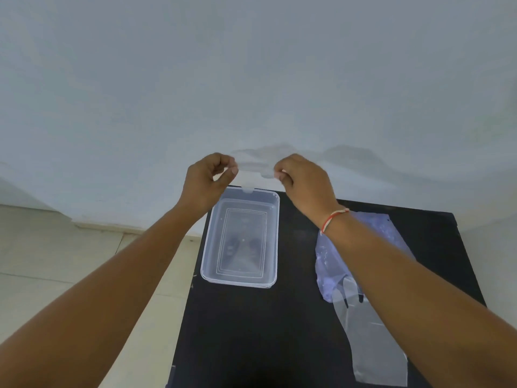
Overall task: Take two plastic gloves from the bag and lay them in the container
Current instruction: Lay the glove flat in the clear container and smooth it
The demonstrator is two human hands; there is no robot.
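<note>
Held glove: a thin clear plastic glove (pixel 256 166) is pinched between left hand (pixel 208 179) and right hand (pixel 300 182), centre frame.
Container: the clear rectangular plastic container (pixel 275 242) lies below, seemingly empty.
Advice: the glove should be lowered flat, both pinches released together.
Second glove: another clear glove (pixel 369 340) lies at lower right beside the bluish plastic bag (pixel 389 233).

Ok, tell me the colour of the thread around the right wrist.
Red and white, a thin wrist thread just behind the right hand; seen in the head view.

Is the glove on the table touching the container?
Apart. The head view shows bare black table between the flat glove and the container.
</note>
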